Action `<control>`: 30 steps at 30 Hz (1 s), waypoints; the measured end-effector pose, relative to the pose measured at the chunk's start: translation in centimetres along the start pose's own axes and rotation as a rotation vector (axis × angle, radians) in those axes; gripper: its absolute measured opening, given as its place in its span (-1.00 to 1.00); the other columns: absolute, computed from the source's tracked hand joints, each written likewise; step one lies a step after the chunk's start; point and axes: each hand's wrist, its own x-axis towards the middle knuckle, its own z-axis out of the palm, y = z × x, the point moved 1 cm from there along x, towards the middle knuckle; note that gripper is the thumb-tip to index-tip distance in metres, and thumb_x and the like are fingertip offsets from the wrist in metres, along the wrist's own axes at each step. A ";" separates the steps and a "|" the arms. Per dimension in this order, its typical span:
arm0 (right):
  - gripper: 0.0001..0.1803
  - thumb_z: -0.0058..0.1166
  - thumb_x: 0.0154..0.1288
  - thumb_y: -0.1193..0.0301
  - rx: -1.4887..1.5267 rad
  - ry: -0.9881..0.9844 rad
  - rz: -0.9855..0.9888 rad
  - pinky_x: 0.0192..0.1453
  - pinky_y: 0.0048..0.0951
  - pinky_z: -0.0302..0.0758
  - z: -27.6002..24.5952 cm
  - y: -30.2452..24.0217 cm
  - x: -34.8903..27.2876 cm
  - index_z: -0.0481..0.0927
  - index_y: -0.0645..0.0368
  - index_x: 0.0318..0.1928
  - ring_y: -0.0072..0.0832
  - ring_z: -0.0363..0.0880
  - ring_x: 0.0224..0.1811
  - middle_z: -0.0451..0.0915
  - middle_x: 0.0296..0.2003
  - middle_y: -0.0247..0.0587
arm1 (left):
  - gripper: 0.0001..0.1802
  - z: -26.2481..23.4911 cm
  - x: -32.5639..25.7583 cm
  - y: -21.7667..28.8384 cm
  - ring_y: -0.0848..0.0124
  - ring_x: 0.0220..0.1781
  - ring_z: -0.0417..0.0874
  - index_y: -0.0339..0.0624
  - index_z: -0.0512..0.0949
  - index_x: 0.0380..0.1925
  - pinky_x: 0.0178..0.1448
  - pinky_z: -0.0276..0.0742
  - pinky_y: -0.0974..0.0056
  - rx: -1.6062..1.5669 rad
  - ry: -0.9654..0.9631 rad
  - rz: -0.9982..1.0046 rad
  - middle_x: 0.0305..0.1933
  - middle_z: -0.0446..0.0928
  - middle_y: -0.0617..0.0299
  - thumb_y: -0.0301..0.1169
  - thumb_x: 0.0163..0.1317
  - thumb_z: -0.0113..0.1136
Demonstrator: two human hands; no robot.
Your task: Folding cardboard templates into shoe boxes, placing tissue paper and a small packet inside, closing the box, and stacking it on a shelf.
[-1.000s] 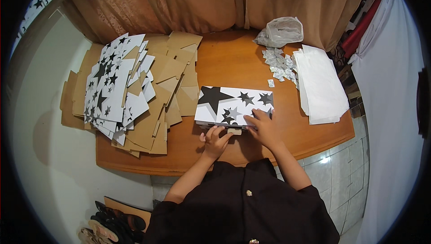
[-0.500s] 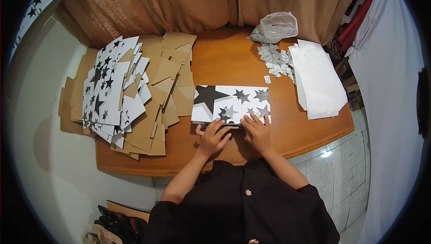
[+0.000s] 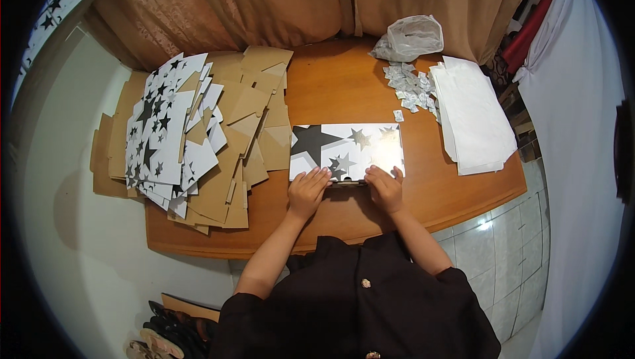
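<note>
A white cardboard box [image 3: 345,151] printed with black and grey stars lies flat on the wooden table, straight in front of me. Its top panel looks level, and a dark gap with brown cardboard shows along the near edge. At the near left corner, my left hand [image 3: 308,194] grips that edge, fingers close together on top. Toward the near right corner, my right hand [image 3: 385,189] holds the same edge with its fingers bent over the top panel. Both thumbs are mostly hidden by the hands and the box front.
Flat unfolded cartons [image 3: 245,104], some star-printed and some plain brown, are heaped at left. Small white sachets [image 3: 413,88] lie beside a clear plastic bag [image 3: 415,36] at the back right. A stack of white paper sheets [image 3: 476,118] is at right. Shoes [image 3: 175,332] stand on the floor.
The near edge of the top panel has tilted slightly, and light now glints on its right part. My left fingers have drawn together at the corner; my right hand stays on the edge.
</note>
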 end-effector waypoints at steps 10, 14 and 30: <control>-0.91 0.22 0.04 0.37 0.172 -0.130 0.138 0.26 0.02 -0.04 -1.3 -1.6 2.0 0.60 -0.01 -0.39 -0.43 0.50 -0.15 0.54 -0.33 -0.44 | -0.73 1.2 1.1 2.3 0.26 -0.04 0.61 -0.12 0.65 -0.31 0.04 0.32 0.12 -0.117 0.060 -0.186 -0.17 0.65 0.20 -0.27 -0.03 0.34; -0.89 0.24 0.04 0.34 0.130 -0.132 0.224 0.24 0.02 -0.01 -0.6 -1.7 1.7 0.59 0.00 -0.41 -0.45 0.47 -0.16 0.51 -0.34 -0.44 | -0.69 1.3 1.5 2.6 0.28 -0.05 0.62 -0.13 0.66 -0.41 0.03 0.31 0.08 -0.109 0.079 -0.247 -0.23 0.66 0.22 -0.18 -0.11 0.39; -0.87 0.15 0.09 0.40 0.058 -0.124 0.195 0.05 -0.17 0.19 -0.1 -2.0 3.1 0.52 0.02 -0.31 -0.42 0.45 -0.16 0.48 -0.33 -0.42 | -0.79 1.8 2.3 3.5 0.29 0.07 0.54 -0.10 0.67 -0.40 0.13 0.20 0.08 -0.118 0.002 -0.355 -0.12 0.64 0.28 -0.24 0.02 0.31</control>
